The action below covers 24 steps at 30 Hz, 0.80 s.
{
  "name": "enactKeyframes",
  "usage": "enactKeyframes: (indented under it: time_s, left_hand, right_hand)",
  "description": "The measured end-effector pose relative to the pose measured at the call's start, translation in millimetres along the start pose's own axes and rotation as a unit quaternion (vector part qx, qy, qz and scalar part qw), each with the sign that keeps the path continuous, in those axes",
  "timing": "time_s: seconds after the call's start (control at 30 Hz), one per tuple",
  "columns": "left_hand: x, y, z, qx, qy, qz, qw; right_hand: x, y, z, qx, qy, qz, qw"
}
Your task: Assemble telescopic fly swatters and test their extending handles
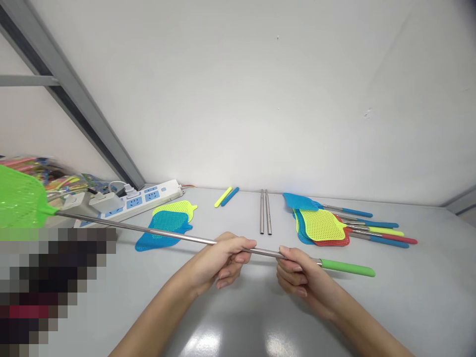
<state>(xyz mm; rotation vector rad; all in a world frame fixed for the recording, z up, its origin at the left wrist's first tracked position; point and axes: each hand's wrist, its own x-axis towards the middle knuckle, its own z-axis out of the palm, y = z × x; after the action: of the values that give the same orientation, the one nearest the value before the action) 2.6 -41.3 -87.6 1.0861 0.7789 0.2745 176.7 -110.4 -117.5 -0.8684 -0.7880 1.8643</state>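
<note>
A green fly swatter [178, 237] with a long telescopic metal rod stretches across the view. Its mesh head [22, 198] is at the far left, cut off by the frame edge, and its green grip [347, 267] points right. My left hand [226, 260] is closed round the middle of the rod. My right hand [297, 272] pinches the rod farther right, just short of the green grip. Beyond my hands, two bare metal rods [265, 212] lie side by side on the grey table [238, 337].
Assembled fly swatters [323, 225] are piled at the right. Loose blue [163, 230] and yellow swatter heads [188, 208] overlap at left. Yellow [223, 197] and blue grips [229, 196] lie near the wall. A white power strip [148, 198] with plugs stands behind, beside plastic-wrapped items [48, 173].
</note>
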Motion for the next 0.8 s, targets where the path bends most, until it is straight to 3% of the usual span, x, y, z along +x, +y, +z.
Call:
enactKeyframes:
  time_s: [0.8]
  left_hand:
    - [-9, 9, -26, 0.028, 0.047, 0.039, 0.998]
  right_hand:
    - [0, -14, -22, -0.041, 0.003, -0.029, 0.999]
